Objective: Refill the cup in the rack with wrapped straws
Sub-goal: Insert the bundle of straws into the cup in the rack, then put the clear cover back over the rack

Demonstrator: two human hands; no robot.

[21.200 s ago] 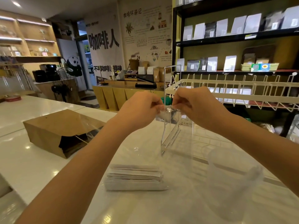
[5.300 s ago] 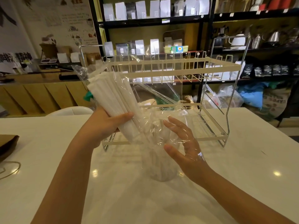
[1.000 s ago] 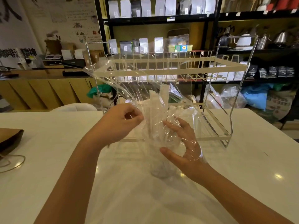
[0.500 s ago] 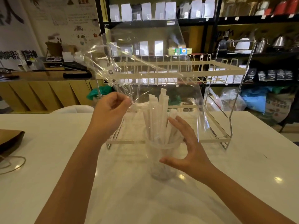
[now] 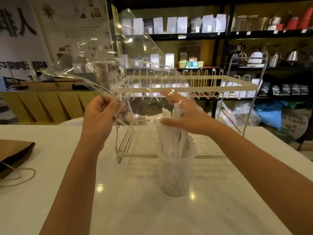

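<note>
A translucent plastic cup (image 5: pixel 176 175) stands on the white counter in front of the two-tier wire rack (image 5: pixel 186 85). Several white paper-wrapped straws (image 5: pixel 171 138) stand upright in it. My left hand (image 5: pixel 100 114) is shut on an empty clear plastic bag (image 5: pixel 135 61), which is lifted up and to the left, above the cup. My right hand (image 5: pixel 186 116) is spread open over the tops of the straws, its thumb against them and part of the bag film draped over its fingers.
A brown paper bag (image 5: pixel 15 151) with a twine handle lies at the counter's left edge. Behind the rack stand dark shelves (image 5: pixel 203 35) with pouches and kettles. Plastic sacks lie on the floor at the right.
My left hand has pulled the clear bag higher and off the straws, which stay in the cup. My right hand has risen from the cup's side to the straw tops.
</note>
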